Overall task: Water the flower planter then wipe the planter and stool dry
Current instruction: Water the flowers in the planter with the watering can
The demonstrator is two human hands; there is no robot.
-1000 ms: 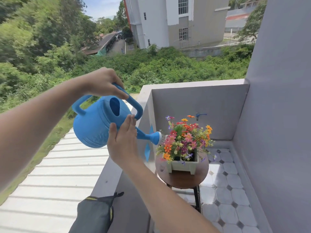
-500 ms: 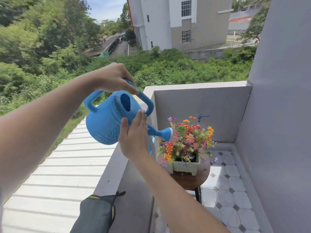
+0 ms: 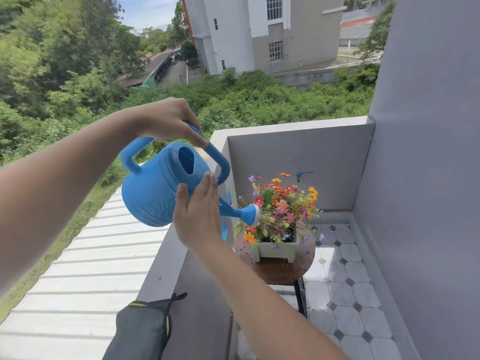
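Note:
A blue watering can (image 3: 155,193) is tilted rightward, its spout head (image 3: 253,214) touching the flowers (image 3: 281,206). My left hand (image 3: 166,120) grips the can's top handle. My right hand (image 3: 198,214) lies flat against the can's side, fingers straight. The flowers fill a pale green planter (image 3: 276,252), which stands on a round brown stool (image 3: 279,271). Water drops speckle the stool top.
A dark grey cloth (image 3: 141,331) hangs over the balcony ledge (image 3: 166,263) at the bottom. A blue tap (image 3: 301,174) sticks out of the back wall. Grey walls close in the right side and back. The tiled floor (image 3: 345,289) is wet around the stool.
The can has moved right and tipped further, bringing its spout head from beside the flowers into them. Both hands travelled with it.

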